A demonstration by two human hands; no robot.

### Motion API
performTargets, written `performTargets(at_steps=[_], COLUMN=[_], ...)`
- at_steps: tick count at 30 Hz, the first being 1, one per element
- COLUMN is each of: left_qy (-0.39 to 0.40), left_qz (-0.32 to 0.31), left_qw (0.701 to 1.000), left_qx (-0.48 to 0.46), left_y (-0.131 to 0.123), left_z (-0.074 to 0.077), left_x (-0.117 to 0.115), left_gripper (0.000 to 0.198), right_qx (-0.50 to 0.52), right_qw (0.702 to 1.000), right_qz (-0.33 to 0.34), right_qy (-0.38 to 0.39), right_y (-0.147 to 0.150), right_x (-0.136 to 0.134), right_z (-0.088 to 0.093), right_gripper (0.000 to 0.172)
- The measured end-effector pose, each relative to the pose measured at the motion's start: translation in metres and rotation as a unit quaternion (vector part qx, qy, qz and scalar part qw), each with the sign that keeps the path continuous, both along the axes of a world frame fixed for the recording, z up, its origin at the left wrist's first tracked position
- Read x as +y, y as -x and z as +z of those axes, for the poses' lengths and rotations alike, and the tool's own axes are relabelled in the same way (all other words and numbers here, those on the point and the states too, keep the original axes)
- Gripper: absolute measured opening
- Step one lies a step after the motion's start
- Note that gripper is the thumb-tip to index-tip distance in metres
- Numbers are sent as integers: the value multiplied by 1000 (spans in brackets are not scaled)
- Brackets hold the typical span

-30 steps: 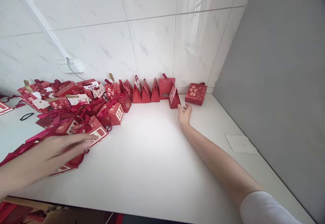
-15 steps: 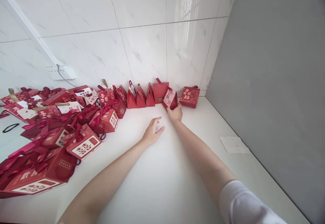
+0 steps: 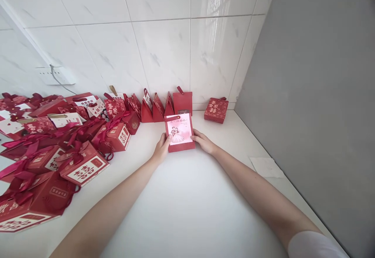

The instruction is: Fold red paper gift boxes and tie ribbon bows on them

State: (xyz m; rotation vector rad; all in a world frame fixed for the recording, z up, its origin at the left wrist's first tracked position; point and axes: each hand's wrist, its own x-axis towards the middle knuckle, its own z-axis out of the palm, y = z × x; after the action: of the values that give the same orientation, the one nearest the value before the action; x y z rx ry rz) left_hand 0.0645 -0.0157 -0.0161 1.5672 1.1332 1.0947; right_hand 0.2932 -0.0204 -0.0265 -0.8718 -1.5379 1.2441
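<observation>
In the head view, both hands had closed on the red box with a pink card (image 3: 180, 132), the left hand (image 3: 162, 148) at its left side and the right hand (image 3: 204, 141) at its right, with thumbs over the front edges. Half a second earlier only the right hand held this box, and the left was spread and free above the white table (image 3: 175, 203); a second earlier the left hand was over the ribboned boxes (image 3: 86, 166) at the left.

The box had come away from the wall (image 3: 164, 55) toward the person, and its card, printed with a couple, had turned from a slant to face the camera. It stood in front of the plain red box (image 3: 182, 100) by the wall; whether its base touched the table could not be told.

The plain box, the row of wedge-shaped boxes (image 3: 158, 107) to its left and the patterned box (image 3: 216, 110) lying to the right had kept their places, as had the white sheet (image 3: 266, 167) near the grey panel (image 3: 316, 105).
</observation>
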Motion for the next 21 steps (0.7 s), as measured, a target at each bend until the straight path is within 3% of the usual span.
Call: performTargets(at_steps=[3, 6, 12, 15, 19, 21], left_qy=[18, 41, 123, 97, 4, -36], left_qz=[-80, -151, -195, -149, -1, 56], left_qw=[995, 986, 969, 977, 982, 975], left_qx=[-58, -60, -86, -117, -189, -213], left_y=[5, 13, 22, 13, -7, -12], left_z=[3, 11, 19, 14, 8, 10], left_x=[4, 8, 19, 15, 0, -7], left_gripper=[53, 53, 48, 49, 43, 44], right_qx=[7, -16, -64, -63, -128, -159], right_qw=[998, 992, 982, 990, 991, 986], right_qz=[61, 125, 176, 127, -8, -7], right_qy=[-1, 4, 0, -6, -38, -54], right_y=[-4, -9, -14, -8, 7, 13], right_x=[2, 1, 3, 0, -14, -20], right_z=[4, 11, 16, 11, 6, 6], right_gripper=[54, 56, 51, 51, 56, 59])
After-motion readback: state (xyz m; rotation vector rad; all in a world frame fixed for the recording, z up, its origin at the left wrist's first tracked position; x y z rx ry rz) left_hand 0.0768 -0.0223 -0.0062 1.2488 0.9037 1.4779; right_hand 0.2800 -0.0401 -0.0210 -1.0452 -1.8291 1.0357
